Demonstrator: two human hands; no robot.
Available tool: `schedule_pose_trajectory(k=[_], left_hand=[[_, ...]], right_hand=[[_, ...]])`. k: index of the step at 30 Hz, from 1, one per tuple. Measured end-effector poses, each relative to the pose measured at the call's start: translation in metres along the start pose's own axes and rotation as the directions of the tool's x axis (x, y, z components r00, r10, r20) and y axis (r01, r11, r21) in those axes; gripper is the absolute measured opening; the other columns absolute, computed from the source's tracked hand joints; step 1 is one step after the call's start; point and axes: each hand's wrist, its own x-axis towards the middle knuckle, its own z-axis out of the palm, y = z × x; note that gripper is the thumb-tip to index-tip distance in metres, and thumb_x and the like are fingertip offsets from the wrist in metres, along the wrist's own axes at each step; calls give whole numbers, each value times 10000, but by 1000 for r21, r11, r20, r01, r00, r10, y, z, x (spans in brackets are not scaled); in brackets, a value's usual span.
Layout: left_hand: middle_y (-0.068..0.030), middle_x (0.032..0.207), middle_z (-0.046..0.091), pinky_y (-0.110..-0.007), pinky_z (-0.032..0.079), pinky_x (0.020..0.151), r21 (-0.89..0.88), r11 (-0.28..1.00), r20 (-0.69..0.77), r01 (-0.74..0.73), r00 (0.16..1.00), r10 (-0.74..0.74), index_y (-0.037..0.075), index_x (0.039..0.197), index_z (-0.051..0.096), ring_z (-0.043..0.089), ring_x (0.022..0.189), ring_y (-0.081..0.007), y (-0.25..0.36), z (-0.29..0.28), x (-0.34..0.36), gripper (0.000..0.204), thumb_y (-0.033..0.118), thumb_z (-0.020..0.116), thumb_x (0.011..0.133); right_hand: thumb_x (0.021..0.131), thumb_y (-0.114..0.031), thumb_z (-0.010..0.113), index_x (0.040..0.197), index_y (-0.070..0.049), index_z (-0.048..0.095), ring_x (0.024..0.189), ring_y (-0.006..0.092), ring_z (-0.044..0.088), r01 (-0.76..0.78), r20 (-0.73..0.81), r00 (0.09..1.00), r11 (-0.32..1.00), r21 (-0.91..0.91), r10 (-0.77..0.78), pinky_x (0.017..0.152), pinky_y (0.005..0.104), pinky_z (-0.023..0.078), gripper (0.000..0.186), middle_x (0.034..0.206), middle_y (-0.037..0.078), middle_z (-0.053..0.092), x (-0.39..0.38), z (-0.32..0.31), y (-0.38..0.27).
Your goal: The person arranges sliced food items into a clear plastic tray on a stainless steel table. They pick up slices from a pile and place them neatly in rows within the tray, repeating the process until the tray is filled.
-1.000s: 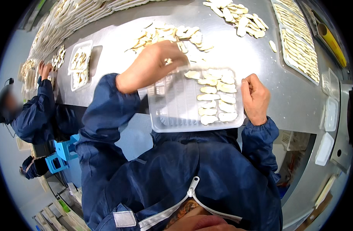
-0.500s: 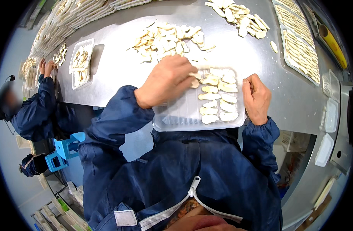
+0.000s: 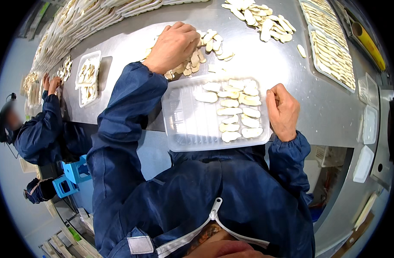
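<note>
A clear plastic tray point(image 3: 190, 124) lies in front of me at the table's near edge. Pale, flat, elongated slices point(image 3: 229, 111) are set in rows across its right part and upper middle; its lower left is bare ribbed plastic. My left hand point(image 3: 173, 46) is over a loose pile of the same slices point(image 3: 192, 64) beyond the tray, fingers curled down into it. Its fingertips are hidden, so what they pinch is not visible. Closed in a loose fist, my right hand point(image 3: 284, 112) rests against the tray's right side. Whatever it holds, if anything, is hidden.
Another slice pile point(image 3: 265, 23) lies at the far right, near filled trays point(image 3: 332, 56). Stacked filled trays point(image 3: 72, 26) line the far left, with small slice-filled containers point(image 3: 89, 73) nearer. At left, a co-worker's hands point(image 3: 51, 82) work beside the stacks. Blue stools point(image 3: 76, 172) stand below.
My left hand has gone from the tray's upper edge up and left to the loose pile. More slices now lie at the tray's upper middle. My right hand stays beside the tray.
</note>
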Motion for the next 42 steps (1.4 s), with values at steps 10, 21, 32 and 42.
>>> schedule_pose_trajectory(k=[10,21,32,42], left_hand=[[-85,881,648,-387,487,789,-220,967,27,126,992,-123,37,919,711,583,885,-284,-8,-8,0,112,68,623,857],[-99,877,597,-362,502,719,-421,904,113,75,993,-29,29,895,646,594,826,-274,106,-67,-60,165,-1,745,766],[-104,826,581,-372,486,694,-454,887,206,78,978,19,23,885,626,586,779,-276,110,-62,-61,178,72,762,780],[-121,1146,649,-398,472,943,-72,995,0,75,997,-76,29,1104,682,579,1083,-296,-6,-14,13,242,73,624,873]], right_hand=[[920,-67,602,803,11,548,517,127,419,15,-24,1000,1000,-1,-15,503,304,366,150,586,89,478,1,0,-4],[891,-92,624,785,-25,553,485,223,528,-9,-27,1000,1000,-13,9,497,341,406,145,588,106,556,0,0,-2],[894,-98,623,780,-25,554,482,217,521,1,-13,1000,999,-32,-1,495,343,405,152,586,106,555,1,-1,-3],[886,-83,626,771,-24,554,492,239,538,4,-36,999,1000,-10,-4,497,343,410,148,593,113,562,2,-1,-5]])
